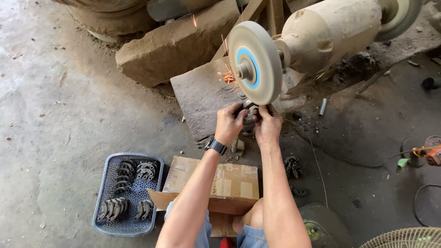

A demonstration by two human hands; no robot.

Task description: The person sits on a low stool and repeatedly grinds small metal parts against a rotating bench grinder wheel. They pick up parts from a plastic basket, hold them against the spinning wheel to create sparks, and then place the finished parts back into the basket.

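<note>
Knees: bare, at bottom edge of view, just behind the cardboard box point(227, 181).
Cardboard box: brown, taped, flaps partly open; on the concrete floor point(59, 115) under both forearms.
Basket: blue perforated plastic basket point(102, 216), on floor just left of the box; holds rows of curved grey metal parts point(133, 172) along its far and near ends.
Loose parts: a few dark metal pieces point(292, 166) on floor just right of the right forearm.
Fan guard: wire grille point(404, 238) at bottom right corner of view.
Wristwatch: dark watch point(215, 145) on left wrist.
Left hand: left hand point(228, 124) closed, fingers curled round the left side of the small metal part point(250, 109).
Right hand: right hand point(268, 123) closed, fingertips pinching the right side of the same part.
Small metal part: dark, mostly hidden by fingers; held between both hands, pressed up against the lower rim of the grinding wheel point(255, 63).
Grinding wheel: pale disc, blue ring round hub, mounted on the shaft of the dusty motor point(333, 30); directly above the hands.
Sparks: orange sparks point(228, 77) just left of the wheel, over the stone slab point(204, 94).
Stone slab: flat, grey, beyond the hands, left of the motor.
Stone block: long tan block point(177, 43) beyond the slab, toward top of view.
Cable: dark cable point(390, 158) on floor at right, running toward an orange tool point(432, 154) at the right edge.
</note>
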